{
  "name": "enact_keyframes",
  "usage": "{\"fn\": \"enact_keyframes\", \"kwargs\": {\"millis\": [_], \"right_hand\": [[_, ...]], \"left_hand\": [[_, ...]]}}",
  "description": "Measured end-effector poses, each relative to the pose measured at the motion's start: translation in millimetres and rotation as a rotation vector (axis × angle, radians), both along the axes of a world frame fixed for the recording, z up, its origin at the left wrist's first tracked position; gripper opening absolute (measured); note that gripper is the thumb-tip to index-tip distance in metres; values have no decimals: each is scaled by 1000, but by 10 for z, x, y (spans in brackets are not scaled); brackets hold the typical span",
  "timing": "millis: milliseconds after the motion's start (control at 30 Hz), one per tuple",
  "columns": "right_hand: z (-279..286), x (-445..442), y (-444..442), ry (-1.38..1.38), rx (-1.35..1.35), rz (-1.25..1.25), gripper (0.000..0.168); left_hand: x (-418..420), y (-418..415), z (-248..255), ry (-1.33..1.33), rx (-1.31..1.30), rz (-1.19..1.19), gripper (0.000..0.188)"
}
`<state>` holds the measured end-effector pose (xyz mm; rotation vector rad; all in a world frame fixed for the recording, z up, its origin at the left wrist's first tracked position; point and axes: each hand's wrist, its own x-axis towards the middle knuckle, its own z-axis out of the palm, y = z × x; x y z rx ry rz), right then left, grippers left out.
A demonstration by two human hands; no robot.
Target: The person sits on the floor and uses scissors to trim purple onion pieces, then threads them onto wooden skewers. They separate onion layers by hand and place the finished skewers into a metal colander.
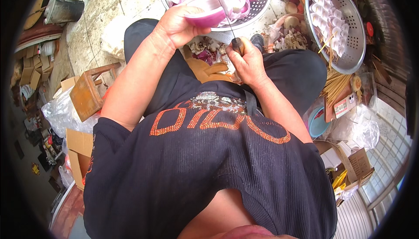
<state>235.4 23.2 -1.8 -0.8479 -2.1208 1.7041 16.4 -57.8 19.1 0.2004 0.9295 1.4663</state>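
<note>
A piece of red onion (pixel 207 17), purple side down, rests in my left hand (pixel 181 24), with the fingers under it and the thumb at its rim. The wooden handle of a thin-bladed knife (pixel 241 46) is gripped in my right hand (pixel 247 60); its narrow blade points up and away, crossing the onion's right end. Whether the blade touches the onion I cannot tell. Just beyond both hands stands a perforated metal colander (pixel 217 28) heaped with cut red onion layers (pixel 244 2).
At the right, a second metal colander (pixel 355 42) holds skewered white pieces (pixel 327 13). Nearby lie bamboo skewers (pixel 335 82), a phone (pixel 352 99) and a blue basin (pixel 319 121). Onion peelings (pixel 208 47) lie between my legs. A wooden stool (pixel 85 96) stands at the left.
</note>
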Motion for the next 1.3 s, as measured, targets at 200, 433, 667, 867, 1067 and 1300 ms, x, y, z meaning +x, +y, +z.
{"fn": "enact_keyframes", "kwargs": {"millis": [200,433,667,867,1067,1300], "right_hand": [[-64,-56,107,-34,22,33,19],[-148,-234,226,-38,22,78,31],[-173,-506,300,-105,37,-14,34],[-229,-456,346,-142,-7,-40,23],[-77,-351,335,-115,-49,-139,20],[257,-254,618,-281,151,-156,26]], "left_hand": [[150,-2,59,-46,-89,-111,34],[74,-13,-106,-197,-128,-197,33],[133,-20,-84,-250,-165,-199,33],[102,9,-92,-8,-201,66,32],[143,98,-67,-3,-22,257,32],[98,208,116,-96,26,270,41]]}}
